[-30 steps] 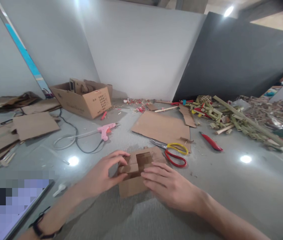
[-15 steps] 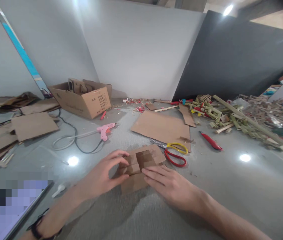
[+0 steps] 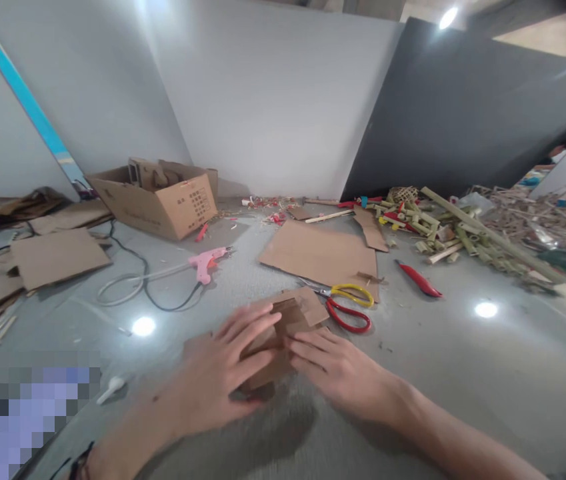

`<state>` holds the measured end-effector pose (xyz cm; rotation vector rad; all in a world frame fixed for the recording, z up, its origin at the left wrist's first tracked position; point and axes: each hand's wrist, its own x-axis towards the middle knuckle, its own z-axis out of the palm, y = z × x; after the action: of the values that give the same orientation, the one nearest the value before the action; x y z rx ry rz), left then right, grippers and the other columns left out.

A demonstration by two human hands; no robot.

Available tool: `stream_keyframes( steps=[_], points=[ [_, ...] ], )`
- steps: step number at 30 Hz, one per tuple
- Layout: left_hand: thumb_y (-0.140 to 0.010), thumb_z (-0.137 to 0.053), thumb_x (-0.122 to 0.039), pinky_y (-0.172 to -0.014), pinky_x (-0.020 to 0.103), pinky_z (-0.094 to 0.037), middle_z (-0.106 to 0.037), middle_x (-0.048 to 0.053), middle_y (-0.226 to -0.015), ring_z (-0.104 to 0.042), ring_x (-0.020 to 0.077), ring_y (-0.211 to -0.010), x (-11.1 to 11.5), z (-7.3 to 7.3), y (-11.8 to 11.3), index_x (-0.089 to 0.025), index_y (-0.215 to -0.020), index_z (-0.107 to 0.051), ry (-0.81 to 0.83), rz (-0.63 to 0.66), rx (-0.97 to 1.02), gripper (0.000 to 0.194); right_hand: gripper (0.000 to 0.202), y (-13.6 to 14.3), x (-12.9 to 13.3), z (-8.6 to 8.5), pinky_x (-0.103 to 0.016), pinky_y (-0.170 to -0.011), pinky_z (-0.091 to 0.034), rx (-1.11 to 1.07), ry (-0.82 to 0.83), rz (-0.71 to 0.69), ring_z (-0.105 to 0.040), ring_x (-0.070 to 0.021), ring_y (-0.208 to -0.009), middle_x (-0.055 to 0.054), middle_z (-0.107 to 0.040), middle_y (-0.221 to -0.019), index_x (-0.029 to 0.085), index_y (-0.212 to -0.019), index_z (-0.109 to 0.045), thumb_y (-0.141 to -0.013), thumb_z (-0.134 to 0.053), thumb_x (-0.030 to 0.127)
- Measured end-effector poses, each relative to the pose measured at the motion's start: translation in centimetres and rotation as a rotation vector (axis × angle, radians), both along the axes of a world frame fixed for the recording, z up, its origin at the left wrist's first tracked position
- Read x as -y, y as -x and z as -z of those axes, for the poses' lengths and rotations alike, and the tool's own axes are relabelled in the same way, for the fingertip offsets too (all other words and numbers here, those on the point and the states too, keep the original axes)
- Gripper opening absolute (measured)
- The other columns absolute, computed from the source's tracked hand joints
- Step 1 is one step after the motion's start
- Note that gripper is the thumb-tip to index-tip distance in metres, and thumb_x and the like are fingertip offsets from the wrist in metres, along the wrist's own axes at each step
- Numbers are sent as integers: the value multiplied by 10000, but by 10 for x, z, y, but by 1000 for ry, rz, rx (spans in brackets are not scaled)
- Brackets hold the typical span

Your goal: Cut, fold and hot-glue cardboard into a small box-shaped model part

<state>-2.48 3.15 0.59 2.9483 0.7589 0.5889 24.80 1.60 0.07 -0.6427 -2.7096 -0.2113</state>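
Note:
Folded brown cardboard [image 3: 313, 308] with a square recess rests on the grey table in front of me. My left hand [image 3: 227, 363], slightly blurred, lies over its left part with the fingers spread. The fingertips of my right hand [image 3: 337, 363] rest on its right front side, fingers stretched out and side by side. Just beyond the cardboard, scissors [image 3: 350, 307] with one yellow and one red handle lie with their blades pointing left. What is under my left palm is hidden.
A pink glue gun [image 3: 207, 262] with its cable lies left of centre. Behind are an open carton [image 3: 157, 207] and a flat cardboard sheet [image 3: 320, 253]. A red-handled tool [image 3: 419, 279] and bamboo pieces [image 3: 467, 237] are right; a white earbud [image 3: 111, 389] lies left.
My left hand has moved over the cardboard and spread its fingers, covering more of it. My right hand has hardly moved. The view has shifted slightly.

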Motion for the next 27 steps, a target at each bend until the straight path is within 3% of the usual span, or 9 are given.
stream_keyframes(
  steps=[2,5,8,11,18,27],
  points=[
    [-876,-682,-186,-1209,627,-336,-435,172,-1554,-310,358,-1505,2,2,-4,-181,-1196,-622,-35,-1,-21,326,283,-2,-3,-3,-423,-1033,-548,-39,46,-21,-598,-249,-1277,-136,-687,-1322,117,-1230,-649,-1028,-451,106],
    [-895,-612,-105,-1190,591,-392,-472,161,-1530,-395,325,-1464,1,7,-4,-187,-1248,-603,-47,-12,-19,362,241,-14,-14,-7,-404,-1061,-525,-248,93,6,-603,-222,-1271,-113,-676,-1334,162,-1214,-650,-1013,-520,135],
    [-903,-639,-157,-1113,571,-482,-474,155,-1530,-450,346,-1413,-2,10,-2,-192,-1228,-614,-39,-60,-13,329,209,-31,-30,-11,-415,-998,-553,-464,163,223,-648,-231,-1176,-112,-658,-1284,219,-1174,-670,-982,-591,190],
    [-924,-626,-165,-1075,540,-520,-500,162,-1491,-475,338,-1374,-4,10,-2,-176,-1270,-589,-71,-80,-8,348,204,-42,-39,-13,-389,-897,-588,-452,286,363,-683,-223,-1023,-103,-638,-1198,230,-1125,-692,-924,-681,262],
    [-953,-529,-59,-955,463,-575,-631,136,-1202,-595,287,-1134,-9,14,-2,-127,-1242,-600,-232,-94,18,306,287,-36,-34,-10,-380,-882,-584,-345,342,354,-667,-221,-1018,-82,-628,-1161,228,-1124,-675,-852,-737,164],
    [-916,-458,26,-930,469,-583,-619,136,-1237,-586,288,-1146,-11,20,-1,-139,-1304,-585,-191,-88,-7,441,345,-37,-35,-13,-424,-896,-573,-237,252,266,-641,-246,-1064,-90,-663,-1153,220,-1133,-653,-811,-767,173]
  ],
)
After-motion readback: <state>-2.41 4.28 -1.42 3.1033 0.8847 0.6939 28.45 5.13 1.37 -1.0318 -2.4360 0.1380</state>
